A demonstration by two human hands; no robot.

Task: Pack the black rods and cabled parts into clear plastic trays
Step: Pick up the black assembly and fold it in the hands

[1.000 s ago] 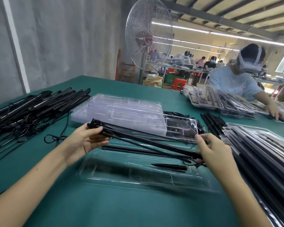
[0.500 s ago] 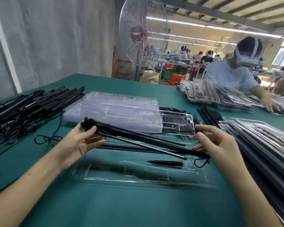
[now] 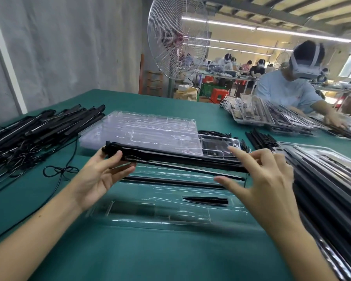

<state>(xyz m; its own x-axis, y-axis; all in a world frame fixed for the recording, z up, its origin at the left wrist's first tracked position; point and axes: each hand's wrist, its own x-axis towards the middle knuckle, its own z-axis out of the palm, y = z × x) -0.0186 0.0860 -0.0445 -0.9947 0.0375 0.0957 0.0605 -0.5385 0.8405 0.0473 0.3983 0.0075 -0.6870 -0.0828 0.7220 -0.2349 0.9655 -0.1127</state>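
My left hand (image 3: 101, 175) grips the left end of a bundle of black rods (image 3: 170, 157) between thumb and fingers, holding it level above the table. At the bundle's right end is my right hand (image 3: 270, 179), index finger and thumb straight and spread above and below the end. Below lies an open clear plastic tray (image 3: 142, 216) on the green table (image 3: 150, 256). One long thin black rod (image 3: 170, 181) and a short black piece (image 3: 207, 200) sit in its slots.
A pile of black rods with cables (image 3: 39, 134) covers the table's left side, with a loose cable loop (image 3: 59, 171) beside it. Empty clear trays (image 3: 150, 128) are stacked behind the bundle. Filled trays (image 3: 332, 179) lie stacked at the right. Another person (image 3: 288, 92) works at the far right.
The rod bundle has been lifted and levelled out from its slant. My right hand's pinch on its right end has loosened into spread fingers.
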